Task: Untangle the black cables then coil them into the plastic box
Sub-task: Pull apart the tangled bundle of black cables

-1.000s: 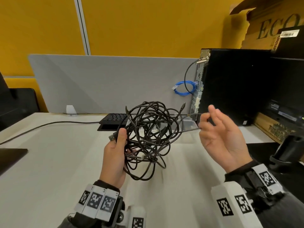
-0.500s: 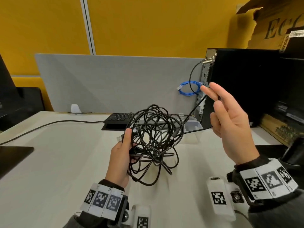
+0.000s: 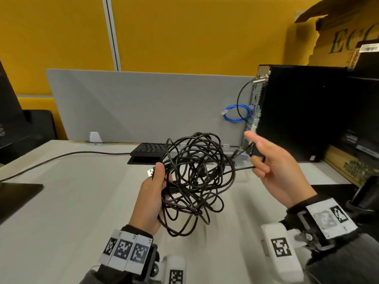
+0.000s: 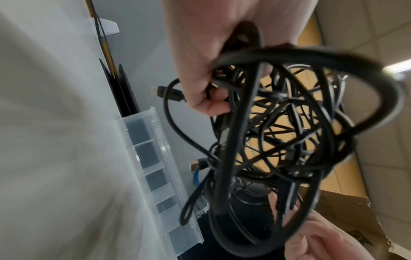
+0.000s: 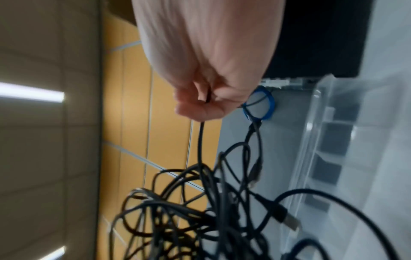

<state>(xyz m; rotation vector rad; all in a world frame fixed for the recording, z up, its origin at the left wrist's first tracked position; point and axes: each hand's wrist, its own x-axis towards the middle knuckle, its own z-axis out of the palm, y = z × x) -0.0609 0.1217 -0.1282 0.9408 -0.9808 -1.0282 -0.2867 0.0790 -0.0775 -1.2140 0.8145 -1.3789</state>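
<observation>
The left hand grips one side of the tangled bundle of thin black cables, fingers curled round several strands, and holds it in the air above the pale grey desk top. A silver USB plug projects to the left past the thumb. The right hand is to the right of the bundle and pinches a single black strand that runs taut from the tangle; its remaining fingers are loosely extended. The clear plastic compartment box lies on the desk behind the bundle, on the far side, just in front of the black computer tower. A black keyboard sits left of the box. A coiled blue network cable hangs at the rear of the tower.
</observation>
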